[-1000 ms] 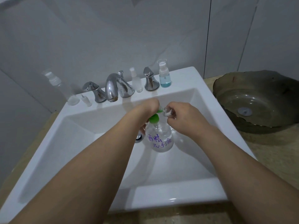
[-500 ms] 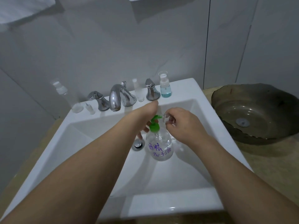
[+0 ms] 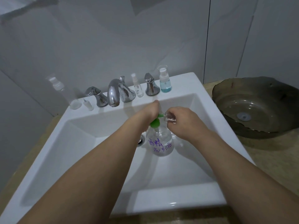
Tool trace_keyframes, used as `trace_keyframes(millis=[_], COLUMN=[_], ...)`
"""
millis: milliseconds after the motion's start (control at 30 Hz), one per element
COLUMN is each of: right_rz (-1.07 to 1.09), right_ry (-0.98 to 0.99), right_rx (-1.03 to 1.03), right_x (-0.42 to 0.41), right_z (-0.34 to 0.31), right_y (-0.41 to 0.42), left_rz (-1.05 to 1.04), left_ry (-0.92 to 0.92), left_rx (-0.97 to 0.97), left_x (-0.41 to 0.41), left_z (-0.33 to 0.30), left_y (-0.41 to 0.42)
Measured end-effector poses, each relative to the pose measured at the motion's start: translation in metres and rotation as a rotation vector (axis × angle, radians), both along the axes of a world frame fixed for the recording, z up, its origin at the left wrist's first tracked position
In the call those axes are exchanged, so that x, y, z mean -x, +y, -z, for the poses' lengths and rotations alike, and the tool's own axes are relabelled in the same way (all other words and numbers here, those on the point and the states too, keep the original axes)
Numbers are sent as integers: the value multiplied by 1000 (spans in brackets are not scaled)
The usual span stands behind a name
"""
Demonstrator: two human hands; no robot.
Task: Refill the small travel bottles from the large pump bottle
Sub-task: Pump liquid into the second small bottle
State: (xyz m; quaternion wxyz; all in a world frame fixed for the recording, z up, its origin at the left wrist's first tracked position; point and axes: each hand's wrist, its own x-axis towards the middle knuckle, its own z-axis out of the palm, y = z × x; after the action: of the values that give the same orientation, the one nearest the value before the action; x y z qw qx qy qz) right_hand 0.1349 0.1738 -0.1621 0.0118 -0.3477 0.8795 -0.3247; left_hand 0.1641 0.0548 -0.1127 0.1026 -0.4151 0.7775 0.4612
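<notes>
The left hand (image 3: pixel 150 110) presses the green pump (image 3: pixel 155 122); the right hand (image 3: pixel 182 120) pinches a small bottle (image 3: pixel 169 118) at the spout. Light, probably slippery: best held round its body.

I see the pump bottle (image 3: pixel 161 143) standing in the sink (image 3: pixel 80 143), just right of the drain (image 3: pixel 140 141). Behind it on the rim, the faucet (image 3: pixel 117 92) sits between two handles (image 3: pixel 97 97). A bowl (image 3: pixel 258 107) lies right of the sink.
</notes>
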Motion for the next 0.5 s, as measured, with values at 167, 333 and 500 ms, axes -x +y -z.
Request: trace_keyframes(millis=[167,333,500], right_rz=[1,18,5], right_ry=[-1,53,55], right_rx=[27,82,101], right_x=[-1,-1,-1], right_z=[-1,-3,-3], right_y=[0,0,-1], left_rz=[37,29,26], left_ry=[-29,-20,-74], left_rx=[57,72,72], left_x=[1,6,7], left_z=[-4,-12,-10], left_y=[-1,-7,-13])
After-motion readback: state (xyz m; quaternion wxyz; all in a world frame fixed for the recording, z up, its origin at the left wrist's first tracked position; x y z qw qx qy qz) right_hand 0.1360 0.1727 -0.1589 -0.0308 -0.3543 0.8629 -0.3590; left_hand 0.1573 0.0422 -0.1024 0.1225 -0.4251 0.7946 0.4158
